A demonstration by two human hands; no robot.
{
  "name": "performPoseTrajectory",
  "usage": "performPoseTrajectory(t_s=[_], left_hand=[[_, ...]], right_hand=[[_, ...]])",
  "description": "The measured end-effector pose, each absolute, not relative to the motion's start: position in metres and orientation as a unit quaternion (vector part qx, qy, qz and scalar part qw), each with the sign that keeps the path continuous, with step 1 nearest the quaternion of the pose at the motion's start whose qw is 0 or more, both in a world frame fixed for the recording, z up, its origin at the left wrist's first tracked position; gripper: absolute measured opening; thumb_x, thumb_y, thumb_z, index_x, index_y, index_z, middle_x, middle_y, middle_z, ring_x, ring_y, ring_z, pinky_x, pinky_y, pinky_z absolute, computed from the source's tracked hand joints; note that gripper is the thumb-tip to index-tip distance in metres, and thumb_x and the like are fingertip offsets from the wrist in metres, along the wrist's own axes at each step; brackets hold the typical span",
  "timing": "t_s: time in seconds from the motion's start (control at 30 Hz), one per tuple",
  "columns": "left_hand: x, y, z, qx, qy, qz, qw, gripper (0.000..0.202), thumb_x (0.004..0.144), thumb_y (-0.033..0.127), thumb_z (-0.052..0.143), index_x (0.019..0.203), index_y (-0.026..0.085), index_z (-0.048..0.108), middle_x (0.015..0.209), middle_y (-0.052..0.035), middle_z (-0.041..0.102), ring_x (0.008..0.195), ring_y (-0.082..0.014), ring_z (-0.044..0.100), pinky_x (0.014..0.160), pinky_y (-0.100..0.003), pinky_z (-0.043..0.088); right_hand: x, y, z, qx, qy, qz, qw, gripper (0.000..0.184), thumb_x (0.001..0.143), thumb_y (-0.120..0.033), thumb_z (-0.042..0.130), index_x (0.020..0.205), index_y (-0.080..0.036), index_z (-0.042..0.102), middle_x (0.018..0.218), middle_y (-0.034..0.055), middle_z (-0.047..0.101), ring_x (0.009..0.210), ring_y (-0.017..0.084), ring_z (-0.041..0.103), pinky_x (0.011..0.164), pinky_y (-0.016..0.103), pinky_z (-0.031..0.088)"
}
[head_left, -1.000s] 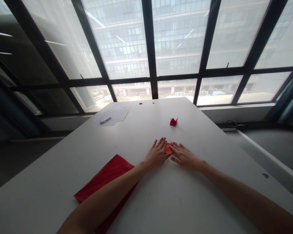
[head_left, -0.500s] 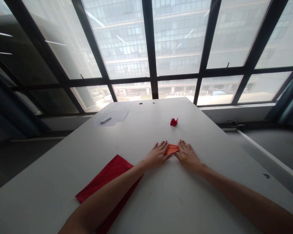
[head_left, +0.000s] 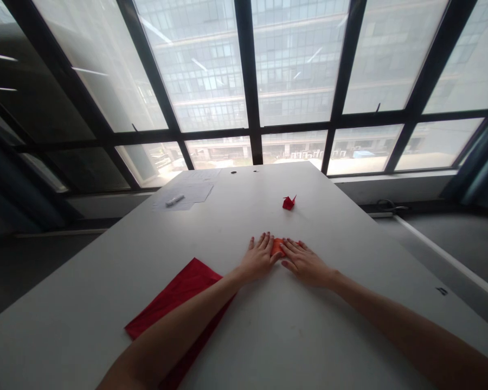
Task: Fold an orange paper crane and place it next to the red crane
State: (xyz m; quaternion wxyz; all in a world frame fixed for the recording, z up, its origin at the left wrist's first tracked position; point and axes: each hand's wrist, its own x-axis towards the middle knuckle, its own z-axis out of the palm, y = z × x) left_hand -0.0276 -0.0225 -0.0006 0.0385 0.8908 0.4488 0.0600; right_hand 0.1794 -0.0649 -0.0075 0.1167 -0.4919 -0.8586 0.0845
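A small folded piece of orange paper lies flat on the white table, mostly covered by my hands. My left hand rests on its left end, fingers stretched out and pointing away from me. From the right, my right hand lies flat across the paper, with its fingers extended over the middle. A bit of orange shows beyond the right fingers. Farther back stands a small red origami crane. Under my left forearm lies red paper, partly hidden by the arm.
White printed sheets lie at the back left of the white table, with a white marker-like tube on them. A dark mark is near the right edge. Tall windows stand behind the table.
My right hand has slid left over the orange paper and now covers more of it. My left hand has shifted slightly left. The red crane and red paper stay in place.
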Motion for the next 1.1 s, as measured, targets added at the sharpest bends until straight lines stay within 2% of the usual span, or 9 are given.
performPoseTrajectory(t_s=[0.13, 0.3, 0.4, 0.53, 0.7, 0.83, 0.9, 1.0, 1.1], left_hand=[[-0.028, -0.023, -0.005, 0.854, 0.515, 0.062, 0.035, 0.085, 0.095, 0.067, 0.009, 0.154, 0.008, 0.024, 0.16, -0.0195, 0.017, 0.15, -0.0321, 0.011, 0.119, -0.058, 0.011], [-0.027, -0.024, -0.006, 0.839, 0.538, 0.084, 0.01, 0.09, 0.094, 0.069, 0.014, 0.153, 0.003, 0.023, 0.159, -0.0236, 0.015, 0.15, -0.0356, 0.009, 0.118, -0.059, 0.011], [-0.027, -0.025, -0.001, 0.886, 0.452, 0.106, -0.015, 0.08, 0.097, 0.064, 0.015, 0.155, 0.008, 0.019, 0.161, -0.0183, 0.013, 0.151, -0.0292, 0.006, 0.121, -0.052, 0.008], [-0.029, -0.022, 0.002, 0.939, 0.336, 0.071, 0.018, 0.066, 0.101, 0.057, 0.016, 0.156, 0.021, 0.017, 0.161, -0.0092, 0.021, 0.151, -0.0208, 0.013, 0.122, -0.044, 0.014], [-0.03, -0.018, -0.001, 0.934, 0.349, 0.063, 0.039, 0.069, 0.1, 0.059, 0.017, 0.156, 0.018, 0.019, 0.161, -0.0112, 0.018, 0.151, -0.0217, 0.011, 0.122, -0.045, 0.014], [-0.029, -0.019, 0.002, 0.934, 0.351, 0.052, 0.044, 0.069, 0.1, 0.059, 0.016, 0.155, 0.017, 0.02, 0.161, -0.011, 0.017, 0.151, -0.0222, 0.012, 0.122, -0.045, 0.014], [-0.028, -0.019, 0.002, 0.934, 0.352, 0.051, 0.044, 0.068, 0.101, 0.058, 0.016, 0.156, 0.018, 0.02, 0.161, -0.0104, 0.018, 0.151, -0.0222, 0.012, 0.122, -0.046, 0.014], [-0.028, -0.019, 0.001, 0.934, 0.35, 0.056, 0.043, 0.067, 0.101, 0.058, 0.017, 0.156, 0.02, 0.019, 0.161, -0.0102, 0.019, 0.151, -0.022, 0.012, 0.122, -0.046, 0.014], [-0.028, -0.021, 0.002, 0.934, 0.349, 0.065, 0.036, 0.067, 0.101, 0.058, 0.019, 0.156, 0.021, 0.019, 0.161, -0.0105, 0.02, 0.151, -0.022, 0.013, 0.122, -0.047, 0.015]], right_hand=[[0.187, -0.061, -0.005, -0.493, -0.858, 0.093, 0.112, 0.069, 0.101, -0.059, 0.019, 0.154, -0.017, 0.029, 0.16, 0.01, 0.024, 0.15, 0.022, 0.016, 0.121, 0.046, 0.012], [0.195, -0.057, -0.005, -0.486, -0.861, 0.096, 0.113, 0.065, 0.102, -0.056, 0.019, 0.154, -0.019, 0.028, 0.16, 0.0084, 0.026, 0.15, 0.021, 0.017, 0.121, 0.045, 0.014], [0.195, -0.058, -0.005, -0.485, -0.863, 0.087, 0.116, 0.065, 0.101, -0.056, 0.02, 0.154, -0.019, 0.027, 0.16, 0.0087, 0.027, 0.15, 0.023, 0.018, 0.121, 0.046, 0.015], [0.194, -0.059, -0.005, -0.481, -0.866, 0.076, 0.117, 0.068, 0.101, -0.058, 0.018, 0.156, -0.019, 0.023, 0.161, 0.0081, 0.024, 0.15, 0.022, 0.017, 0.121, 0.046, 0.015], [0.197, -0.057, -0.013, -0.581, -0.806, 0.061, 0.095, 0.08, 0.098, -0.064, 0.014, 0.155, -0.008, 0.024, 0.161, 0.0159, 0.019, 0.151, 0.026, 0.012, 0.121, 0.051, 0.008], [0.2, -0.054, -0.018, -0.666, -0.737, 0.056, 0.1, 0.084, 0.098, -0.063, 0.014, 0.153, -0.001, 0.025, 0.16, 0.0208, 0.018, 0.15, 0.03, 0.014, 0.121, 0.052, 0.01], [0.199, -0.055, -0.018, -0.676, -0.725, 0.04, 0.127, 0.082, 0.098, -0.06, 0.013, 0.153, 0.0, 0.024, 0.16, 0.0212, 0.018, 0.15, 0.03, 0.013, 0.121, 0.051, 0.011], [0.195, -0.059, -0.014, -0.61, -0.777, 0.017, 0.158, 0.074, 0.101, -0.055, 0.012, 0.155, -0.005, 0.022, 0.161, 0.0164, 0.018, 0.151, 0.025, 0.011, 0.122, 0.047, 0.01], [0.192, -0.062, -0.011, -0.538, -0.831, 0.029, 0.141, 0.07, 0.101, -0.055, 0.015, 0.156, -0.012, 0.023, 0.161, 0.0131, 0.022, 0.151, 0.023, 0.013, 0.122, 0.046, 0.011]])
